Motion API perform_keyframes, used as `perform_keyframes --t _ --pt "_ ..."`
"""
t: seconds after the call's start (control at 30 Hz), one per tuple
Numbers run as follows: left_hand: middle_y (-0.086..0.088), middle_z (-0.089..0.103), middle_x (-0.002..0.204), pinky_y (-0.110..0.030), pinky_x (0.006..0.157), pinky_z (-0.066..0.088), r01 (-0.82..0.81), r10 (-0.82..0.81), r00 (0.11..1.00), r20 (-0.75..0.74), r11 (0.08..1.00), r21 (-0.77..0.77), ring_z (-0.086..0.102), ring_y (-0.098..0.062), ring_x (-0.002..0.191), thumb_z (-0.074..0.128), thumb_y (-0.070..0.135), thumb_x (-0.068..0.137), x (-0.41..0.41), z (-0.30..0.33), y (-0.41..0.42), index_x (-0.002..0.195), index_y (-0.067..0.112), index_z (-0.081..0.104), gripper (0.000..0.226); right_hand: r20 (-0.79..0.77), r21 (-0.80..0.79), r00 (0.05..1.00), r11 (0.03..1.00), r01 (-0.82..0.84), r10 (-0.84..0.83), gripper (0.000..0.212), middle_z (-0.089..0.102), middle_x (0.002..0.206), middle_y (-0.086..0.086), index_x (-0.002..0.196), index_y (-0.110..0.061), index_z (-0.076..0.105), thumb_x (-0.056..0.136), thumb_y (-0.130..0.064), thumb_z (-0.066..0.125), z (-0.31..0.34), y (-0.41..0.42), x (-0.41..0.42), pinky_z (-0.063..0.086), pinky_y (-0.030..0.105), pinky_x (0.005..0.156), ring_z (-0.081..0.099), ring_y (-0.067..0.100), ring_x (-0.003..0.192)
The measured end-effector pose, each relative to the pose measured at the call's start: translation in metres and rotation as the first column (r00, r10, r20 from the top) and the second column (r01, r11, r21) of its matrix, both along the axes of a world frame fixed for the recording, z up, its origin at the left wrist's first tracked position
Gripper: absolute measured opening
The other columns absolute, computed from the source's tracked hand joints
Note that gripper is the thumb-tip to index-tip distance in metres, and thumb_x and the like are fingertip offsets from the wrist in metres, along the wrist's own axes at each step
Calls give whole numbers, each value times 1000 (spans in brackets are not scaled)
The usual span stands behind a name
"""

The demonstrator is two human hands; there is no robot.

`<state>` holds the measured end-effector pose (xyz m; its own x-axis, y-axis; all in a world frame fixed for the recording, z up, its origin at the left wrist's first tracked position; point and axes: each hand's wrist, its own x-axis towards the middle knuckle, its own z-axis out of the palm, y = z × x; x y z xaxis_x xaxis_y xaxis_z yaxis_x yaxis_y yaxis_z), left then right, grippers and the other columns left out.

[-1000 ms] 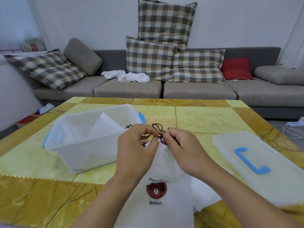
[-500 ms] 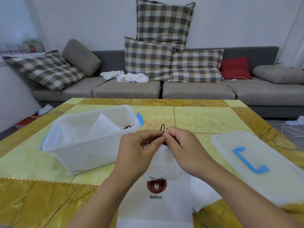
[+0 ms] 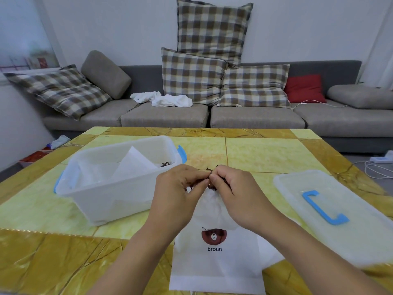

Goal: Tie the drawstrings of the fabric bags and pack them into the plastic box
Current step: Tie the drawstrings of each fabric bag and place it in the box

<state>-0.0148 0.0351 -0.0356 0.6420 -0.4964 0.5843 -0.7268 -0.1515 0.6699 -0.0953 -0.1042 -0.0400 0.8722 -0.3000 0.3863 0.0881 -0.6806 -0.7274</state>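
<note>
We see both hands at frame center: left hand & right hand each pinching the dark drawstring atop the bag. Vs 0.5 s ago, loop's pulled smaller, knot tighter. Box sits center-left w/ a bag inside.

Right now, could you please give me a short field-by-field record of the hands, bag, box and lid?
left hand: pinches the drawstring at the bag's mouth
right hand: pinches the same drawstring, fingertips meeting the left's
bag: white, bear print, flat on the table, mouth gathered
box: open, left of the hands, white bag inside
lid: off, on the table right of the hands, blue handle up
knot: hidden by fingers, cannot tell if finished
</note>
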Motion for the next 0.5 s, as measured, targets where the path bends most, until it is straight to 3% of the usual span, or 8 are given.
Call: perform_keyframes --t 0.07,0.17,0.3,0.43,0.5 --pt "17 74 79 -17 71 52 41 -39 997 -60 998 45 68 -3 79 72 4 86 -1 0 0 87 29 80 26 -6 -61 1000 998 6 -6 27 56 65 -1 78 -15 56 103 -23 49 -2 0 0 35 24 57 44 9 59" --pt "5 67 67 -30 64 50 54 -45 997 -62 988 141 61 -12 66 65 7 88 2 -5 -3 77 21 77 21 -9 -164 1000 986 -5 3 28 53 66 -2 80 -12 54 104 -25 46 -6 1 0 35 27 59 44 14 61" --pt "-7 60 63 -25 54 35 68 -55 994 -90 985 156 44 -11 57 62 10 91 5 -6 -1 74 13 71 20 -1 -222 1000 975 -19 19 30 50 69 -5 80 -13 49 105 -28 43 -4 1 0 35 26 59 42 14 63" --pt "-10 68 79 -35 67 43 141 -106 933 -344 987 78 54 -20 69 57 16 98 4 -6 0 83 15 70 20 16 -303 1000 953 -20 26 28 51 75 -4 82 -17 47 106 -30 43 3 -1 -1 39 34 62 45 17 68" --pt "-10 69 84 -36 75 44 198 -189 811 -554 979 -43 58 -17 78 51 17 102 -1 -1 -1 89 9 69 23 75 -323 996 946 -12 38 29 51 75 -4 83 -14 49 106 -31 43 7 -2 -2 41 38 60 46 18 67"
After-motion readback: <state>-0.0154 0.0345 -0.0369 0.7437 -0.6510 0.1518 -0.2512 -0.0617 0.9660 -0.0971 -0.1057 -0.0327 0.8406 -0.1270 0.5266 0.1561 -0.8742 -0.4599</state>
